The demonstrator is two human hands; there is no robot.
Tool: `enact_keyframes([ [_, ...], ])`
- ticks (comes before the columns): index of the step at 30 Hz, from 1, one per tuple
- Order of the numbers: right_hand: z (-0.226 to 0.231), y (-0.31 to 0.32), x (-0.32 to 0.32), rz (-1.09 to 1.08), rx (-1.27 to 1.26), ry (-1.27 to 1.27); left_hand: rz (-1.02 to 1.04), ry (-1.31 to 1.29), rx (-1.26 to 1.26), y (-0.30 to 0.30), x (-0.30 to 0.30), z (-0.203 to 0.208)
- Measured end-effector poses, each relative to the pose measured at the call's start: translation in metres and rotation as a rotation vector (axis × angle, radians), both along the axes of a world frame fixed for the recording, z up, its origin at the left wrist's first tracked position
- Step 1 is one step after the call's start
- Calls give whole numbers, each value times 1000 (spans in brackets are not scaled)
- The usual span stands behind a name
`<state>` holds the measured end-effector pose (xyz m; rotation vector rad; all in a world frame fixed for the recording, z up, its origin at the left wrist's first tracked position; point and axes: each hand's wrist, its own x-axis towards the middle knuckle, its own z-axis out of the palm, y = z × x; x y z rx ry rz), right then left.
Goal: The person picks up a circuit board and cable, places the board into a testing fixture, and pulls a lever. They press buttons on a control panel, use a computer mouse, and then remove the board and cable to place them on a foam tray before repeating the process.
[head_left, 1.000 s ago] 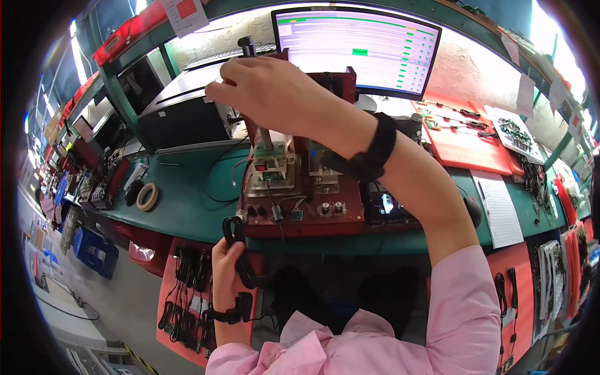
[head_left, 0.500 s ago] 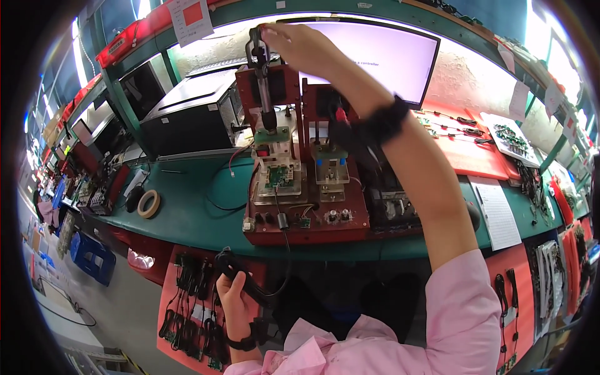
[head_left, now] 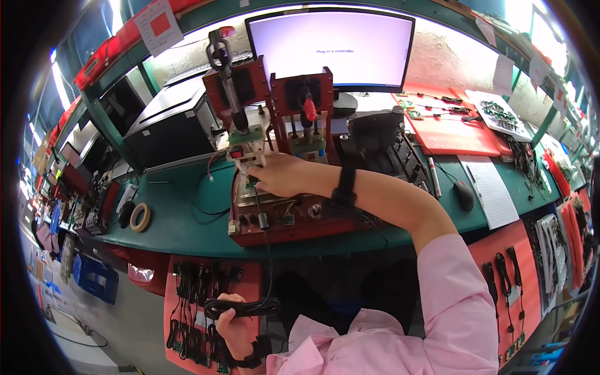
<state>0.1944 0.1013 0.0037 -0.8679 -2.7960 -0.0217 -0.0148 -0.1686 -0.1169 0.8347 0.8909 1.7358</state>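
Note:
My left hand (head_left: 234,325) is closed around a coiled black cable (head_left: 250,307) in front of the bench edge. From the coil the cable rises to a dark cylinder (head_left: 263,220) on its length and on to the fixture. My right hand (head_left: 281,174) reaches across to the left station of a dark red test fixture (head_left: 294,231). Its fingers are bent at a small green circuit board (head_left: 251,185), which they partly cover. Above stands a metal toggle clamp (head_left: 230,87) with its handle upright. A second clamp with a red grip (head_left: 309,109) stands beside it.
A lit monitor (head_left: 331,50) stands behind the fixture. A black computer case (head_left: 172,134) and a tape roll (head_left: 140,217) are on the left. A mouse (head_left: 463,195) and lined paper (head_left: 490,190) lie right. Red boards (head_left: 178,275) with several cables hang below the bench edge.
My right hand has left the top of the left toggle clamp and come down to the circuit board. My left hand still holds the cable coil, now lower and turned sideways. The view has shifted.

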Motion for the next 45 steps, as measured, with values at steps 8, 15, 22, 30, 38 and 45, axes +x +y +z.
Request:
enact_keyframes([
  [8,-6,10,-8,97,-52,2,7,-24,90,-25,-11,-6],
  [15,-29,17,-10,99,-51,210,164,285,124,-30,-22,-17],
  [22,1,-73,66,231,280,173,-83,36,-112,-14,-11,-10],
  [30,13,-245,283,-725,499,342,-520,-5,-392,26,66,19],
  [38,-15,-435,392,-1746,696,-83,-961,590,-53,75,305,91],
  [45,-30,-568,420,-2228,658,-348,-1482,535,156,71,487,84],
])
